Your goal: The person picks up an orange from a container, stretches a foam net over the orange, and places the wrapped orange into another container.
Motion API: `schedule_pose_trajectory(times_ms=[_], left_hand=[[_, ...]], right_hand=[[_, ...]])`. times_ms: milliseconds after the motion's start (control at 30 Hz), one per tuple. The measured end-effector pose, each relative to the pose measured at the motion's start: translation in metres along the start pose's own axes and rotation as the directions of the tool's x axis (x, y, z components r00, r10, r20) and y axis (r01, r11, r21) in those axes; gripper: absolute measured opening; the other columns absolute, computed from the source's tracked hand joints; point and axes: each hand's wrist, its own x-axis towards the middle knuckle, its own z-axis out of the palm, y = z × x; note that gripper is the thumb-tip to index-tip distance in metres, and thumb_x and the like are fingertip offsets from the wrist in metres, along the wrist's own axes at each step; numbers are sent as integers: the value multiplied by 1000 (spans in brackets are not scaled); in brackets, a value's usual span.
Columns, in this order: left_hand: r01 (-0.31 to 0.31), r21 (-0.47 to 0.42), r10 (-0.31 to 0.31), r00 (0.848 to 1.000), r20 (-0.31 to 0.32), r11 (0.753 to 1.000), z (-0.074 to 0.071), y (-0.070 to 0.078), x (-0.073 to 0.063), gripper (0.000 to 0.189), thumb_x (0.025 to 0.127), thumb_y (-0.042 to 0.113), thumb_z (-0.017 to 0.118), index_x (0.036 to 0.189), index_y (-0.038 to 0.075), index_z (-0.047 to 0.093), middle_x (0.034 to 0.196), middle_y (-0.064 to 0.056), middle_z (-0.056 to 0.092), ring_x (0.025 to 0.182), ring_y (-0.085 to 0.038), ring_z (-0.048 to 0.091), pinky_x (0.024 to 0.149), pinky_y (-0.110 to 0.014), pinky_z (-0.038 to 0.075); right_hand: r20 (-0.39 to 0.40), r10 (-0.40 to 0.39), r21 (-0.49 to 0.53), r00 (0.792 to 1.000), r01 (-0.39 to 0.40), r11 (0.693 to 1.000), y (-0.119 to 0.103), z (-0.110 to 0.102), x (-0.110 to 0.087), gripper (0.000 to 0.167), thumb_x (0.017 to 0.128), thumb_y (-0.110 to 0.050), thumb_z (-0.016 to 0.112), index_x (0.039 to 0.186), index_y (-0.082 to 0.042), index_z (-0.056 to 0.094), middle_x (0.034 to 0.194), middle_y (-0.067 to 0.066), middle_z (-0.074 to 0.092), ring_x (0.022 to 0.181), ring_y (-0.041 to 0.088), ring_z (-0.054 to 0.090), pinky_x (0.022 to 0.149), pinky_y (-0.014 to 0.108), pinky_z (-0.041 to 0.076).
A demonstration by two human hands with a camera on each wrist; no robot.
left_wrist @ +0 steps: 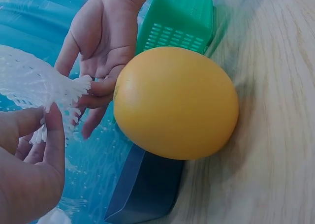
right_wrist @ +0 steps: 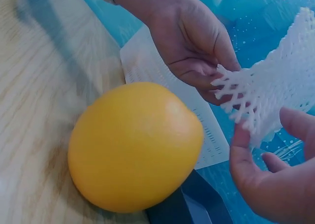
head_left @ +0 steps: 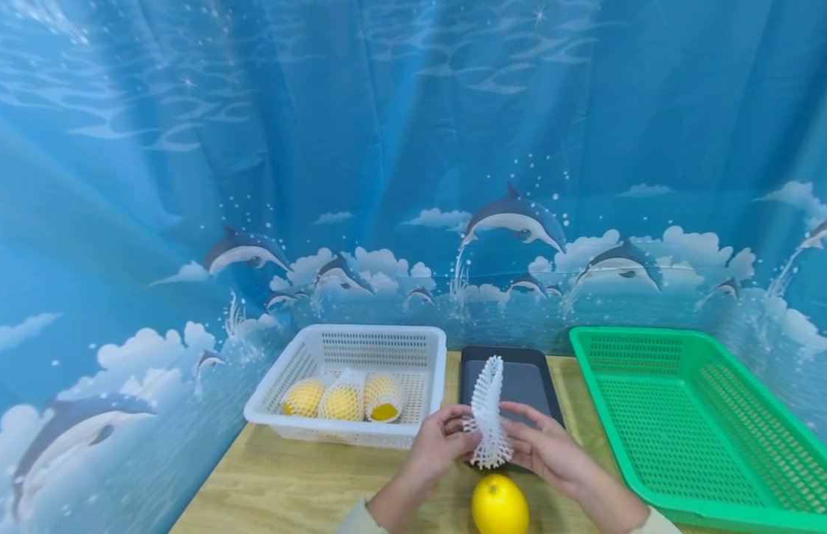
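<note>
A white foam fruit net point(head_left: 488, 415) stands upright between both hands, its open end downward over the dark tray. My left hand point(head_left: 436, 443) pinches the net's edge between thumb and fingers, as the left wrist view shows plainly. From the other side, my right hand point(head_left: 545, 451) holds the net, with the thumb on one face and fingers at the mouth point(right_wrist: 246, 111). Just below the hands, a bare round yellow fruit point(head_left: 500, 506) sits on the wooden table. It looms large in the left wrist view, and neither hand grips it.
A white basket point(head_left: 273, 417) at the left holds several yellow fruits in foam nets point(head_left: 343, 400). Behind the hands lies a dark grey tray point(head_left: 513, 371). To the right stands a green basket point(head_left: 693, 423). A blue dolphin-print curtain point(head_left: 386, 148) hangs behind the wooden table point(head_left: 286, 482).
</note>
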Motion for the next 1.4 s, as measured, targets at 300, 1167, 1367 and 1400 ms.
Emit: schedule_pose_trajectory(times_ms=[300,1167,1367,1400], left_hand=[[-15,-12,15,1000,17,1000,-3,2,-1,49,81,-16,63,128,-9,51,109,-13,66,87,-17,66,71,-27,58],[49,-9,-48,996,77,999,-14,-1,-17,58,83,-10,66,138,3,51,134,-14,52,81,-17,67,72,-29,59],[60,-12,-59,995,86,998,-16,-5,-24,65,80,-11,65,141,0,46,109,-20,67,69,-15,66,72,-30,59],[65,-5,-65,994,85,998,-16,-6,-25,65,80,-11,66,141,1,46,104,-20,68,68,-15,66,72,-31,59]], right_hand=[[36,3,-1,999,-3,1000,2,0,2,47,100,-16,54,138,-4,29,105,4,68,91,14,66,82,29,55],[-71,-58,-215,996,41,976,8,-11,-11,52,90,-3,64,137,11,45,127,16,59,103,20,64,91,35,54],[-47,-77,-276,996,61,959,13,-14,-16,56,89,-4,64,138,13,41,136,26,50,104,21,64,90,34,54],[-39,-80,-284,996,66,957,13,-15,-17,57,90,-5,64,138,13,40,137,28,48,104,21,63,90,34,54]])
